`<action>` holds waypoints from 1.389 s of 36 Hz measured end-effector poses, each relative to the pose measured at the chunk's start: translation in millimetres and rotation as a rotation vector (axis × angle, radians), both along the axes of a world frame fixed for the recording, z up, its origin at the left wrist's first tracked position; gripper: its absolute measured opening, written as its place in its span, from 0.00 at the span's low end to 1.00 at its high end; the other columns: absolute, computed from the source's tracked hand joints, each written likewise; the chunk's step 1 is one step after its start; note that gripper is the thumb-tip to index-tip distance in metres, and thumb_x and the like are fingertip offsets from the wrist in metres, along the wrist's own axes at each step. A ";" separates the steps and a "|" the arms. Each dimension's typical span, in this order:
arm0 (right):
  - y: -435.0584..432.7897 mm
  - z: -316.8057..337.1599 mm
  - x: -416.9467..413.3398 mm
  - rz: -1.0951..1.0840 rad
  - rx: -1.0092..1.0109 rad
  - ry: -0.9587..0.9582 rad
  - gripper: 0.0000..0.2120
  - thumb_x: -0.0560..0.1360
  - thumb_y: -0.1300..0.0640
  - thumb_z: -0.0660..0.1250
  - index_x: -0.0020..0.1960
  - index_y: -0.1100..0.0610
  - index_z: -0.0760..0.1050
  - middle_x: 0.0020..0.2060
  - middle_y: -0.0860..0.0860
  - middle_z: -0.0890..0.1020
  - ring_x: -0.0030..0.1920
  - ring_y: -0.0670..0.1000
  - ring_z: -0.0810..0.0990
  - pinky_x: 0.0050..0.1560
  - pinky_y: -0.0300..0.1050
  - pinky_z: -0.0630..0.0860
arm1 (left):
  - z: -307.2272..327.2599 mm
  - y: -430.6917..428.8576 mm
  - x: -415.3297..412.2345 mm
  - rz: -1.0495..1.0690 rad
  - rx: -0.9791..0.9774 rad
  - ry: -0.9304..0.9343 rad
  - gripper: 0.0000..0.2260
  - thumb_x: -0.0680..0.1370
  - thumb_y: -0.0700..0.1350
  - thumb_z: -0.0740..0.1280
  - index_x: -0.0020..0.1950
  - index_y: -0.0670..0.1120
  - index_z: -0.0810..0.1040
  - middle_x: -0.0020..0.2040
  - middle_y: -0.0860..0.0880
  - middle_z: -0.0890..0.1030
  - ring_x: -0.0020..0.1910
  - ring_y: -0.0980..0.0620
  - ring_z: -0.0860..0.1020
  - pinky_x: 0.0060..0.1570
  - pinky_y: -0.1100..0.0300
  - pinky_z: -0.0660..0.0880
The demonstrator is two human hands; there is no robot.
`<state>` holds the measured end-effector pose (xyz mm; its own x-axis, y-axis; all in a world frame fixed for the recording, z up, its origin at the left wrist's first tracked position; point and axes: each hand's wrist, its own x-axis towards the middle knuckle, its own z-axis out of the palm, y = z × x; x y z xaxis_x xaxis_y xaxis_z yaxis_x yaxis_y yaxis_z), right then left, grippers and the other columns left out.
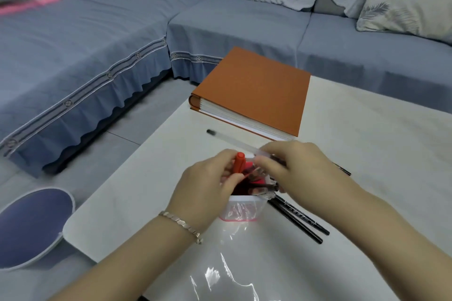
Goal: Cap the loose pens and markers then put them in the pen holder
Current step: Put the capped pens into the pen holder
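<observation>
Two bare hands meet over a small clear pen holder (241,210) with a red base rim, standing on a white counter (367,154) in front of a blue-covered corner sofa (97,39). The left hand (208,193), a metal bracelet (181,226) on its wrist, curls against the holder's left side, fingers closed near an orange-red marker (239,165) that stands upright in the holder with its cap on; whether the fingers pinch the marker or the holder's rim cannot be told. The right hand (293,166) grips a clear-barrelled pen (232,140) with a dark cap — the pen lies nearly level, its capped end pointing away to the left, its near end hidden in the fingers above the holder's mouth. Dark pens and a crumple of clear wrapping show inside the holder, blurred.

Two black pens (300,221) lie side by side on the counter just right of the holder, running toward the near right; the tip of another dark pen (343,170) shows beyond the right wrist. A thick orange-covered album (254,88) rests on the counter's far corner, just beyond the hands. A sheet of clear plastic (232,273) glints on the counter nearest the camera. On the floor to the left — a round blue stool (31,225) with a white rim. A patterned cushion (403,5) sits on the sofa at right.
</observation>
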<state>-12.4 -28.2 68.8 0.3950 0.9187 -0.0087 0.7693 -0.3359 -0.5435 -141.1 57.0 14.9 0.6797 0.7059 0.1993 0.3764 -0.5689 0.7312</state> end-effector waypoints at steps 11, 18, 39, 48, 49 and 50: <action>-57.8 29.1 34.1 -0.112 0.142 0.128 0.07 0.70 0.52 0.62 0.38 0.44 0.79 0.37 0.39 0.82 0.40 0.33 0.78 0.39 0.22 0.69 | -24.4 -1.4 4.0 0.009 0.096 -0.024 0.13 0.75 0.43 0.62 0.58 0.51 0.76 0.60 0.59 0.70 0.60 0.61 0.67 0.59 0.66 0.63; -32.9 20.1 29.3 -0.020 -0.011 0.155 0.06 0.70 0.51 0.67 0.36 0.49 0.79 0.33 0.41 0.83 0.36 0.37 0.79 0.38 0.31 0.73 | -28.2 -12.5 -9.5 -0.084 -0.242 -0.054 0.35 0.67 0.58 0.71 0.59 0.76 0.48 0.62 0.78 0.49 0.60 0.82 0.51 0.52 0.85 0.55; -80.9 -114.2 37.8 -0.103 -0.380 -0.234 0.18 0.75 0.50 0.61 0.63 0.54 0.67 0.59 0.51 0.73 0.62 0.53 0.69 0.58 0.45 0.67 | -36.8 -5.3 4.0 -0.059 -0.319 -0.104 0.40 0.56 0.56 0.76 0.60 0.71 0.57 0.59 0.69 0.65 0.58 0.72 0.68 0.55 0.66 0.69; -89.7 -119.2 37.7 -0.120 -0.355 0.032 0.05 0.77 0.56 0.53 0.47 0.57 0.62 0.42 0.56 0.75 0.42 0.57 0.73 0.40 0.49 0.67 | -24.7 -12.0 3.9 -0.009 -0.318 -0.023 0.49 0.58 0.56 0.75 0.71 0.59 0.49 0.71 0.59 0.58 0.66 0.58 0.63 0.65 0.57 0.64; -93.5 -115.0 39.0 -0.136 -0.276 0.131 0.05 0.78 0.55 0.54 0.46 0.57 0.63 0.38 0.53 0.76 0.40 0.53 0.73 0.39 0.46 0.68 | -22.7 -15.0 3.2 0.010 -0.259 -0.014 0.48 0.60 0.53 0.75 0.71 0.59 0.49 0.71 0.59 0.57 0.67 0.59 0.61 0.65 0.59 0.62; -96.1 -108.4 39.0 -0.153 -0.190 0.200 0.06 0.78 0.53 0.56 0.44 0.54 0.64 0.33 0.49 0.74 0.35 0.48 0.72 0.36 0.40 0.67 | -19.9 -18.5 2.3 0.019 -0.174 -0.027 0.45 0.63 0.52 0.75 0.70 0.60 0.49 0.71 0.59 0.56 0.68 0.60 0.58 0.66 0.63 0.59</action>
